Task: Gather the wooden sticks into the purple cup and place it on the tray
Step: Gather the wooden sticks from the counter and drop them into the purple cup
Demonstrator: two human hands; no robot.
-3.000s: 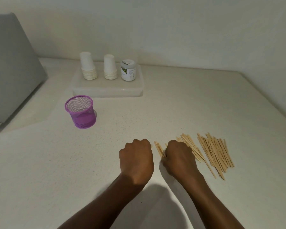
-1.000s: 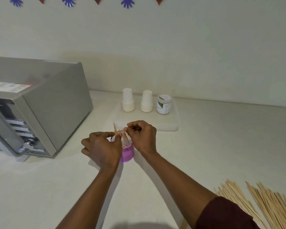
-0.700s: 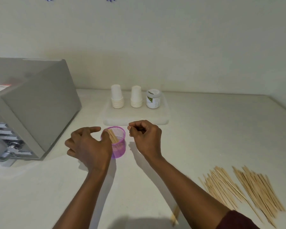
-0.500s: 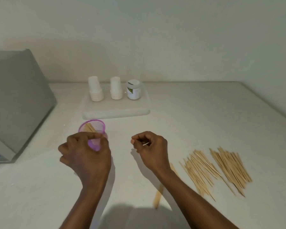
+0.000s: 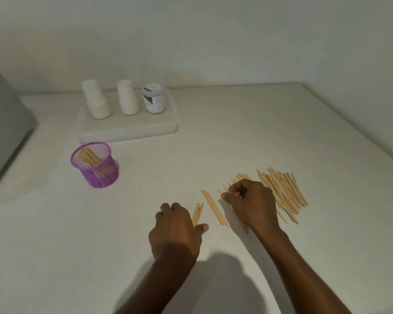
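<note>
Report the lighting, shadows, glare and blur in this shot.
Head view: dim, even light; a broad dark shadow falls on the counter at bottom centre; one small glint on the tray, at its front edge; no clear motion blur, with the wooden sticks and the purple cup mesh fairly sharp.

Open counter (image 5: 168,159) separates sticks (image 5: 281,191) from purple cup (image 5: 95,165); paper cups (image 5: 95,100) crowd tray (image 5: 127,130).

Two bare hands, left hand (image 5: 175,227) and right hand (image 5: 253,206), short-nailed, on bare forearms (image 5: 304,270).
</note>
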